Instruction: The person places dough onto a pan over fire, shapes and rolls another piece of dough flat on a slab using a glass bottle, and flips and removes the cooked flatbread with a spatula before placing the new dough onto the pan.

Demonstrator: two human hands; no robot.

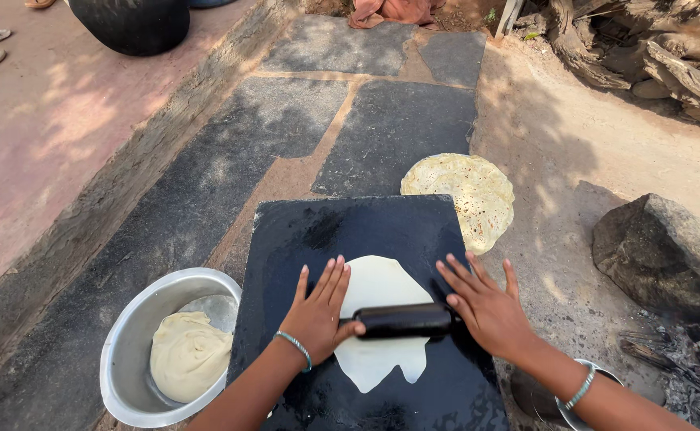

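A pale, flattened sheet of dough (378, 286) lies on a black stone slab (318, 231). Across its middle rests a dark rolling pin (404, 320). My left hand (319, 307) presses flat on the pin's left end, fingers spread, thumb hooked around it. My right hand (484, 305) presses flat on the pin's right end, fingers spread. Both wrists wear thin bangles. The dough shows above and below the pin; its lower edge is uneven.
A steel bowl (130, 335) with soft dough (188, 355) sits left of the slab. A cooked flatbread (469, 191) lies past the slab's far right corner. A big rock (665, 251) and ashes with embers are at right. A black pot (130, 24) stands far left.
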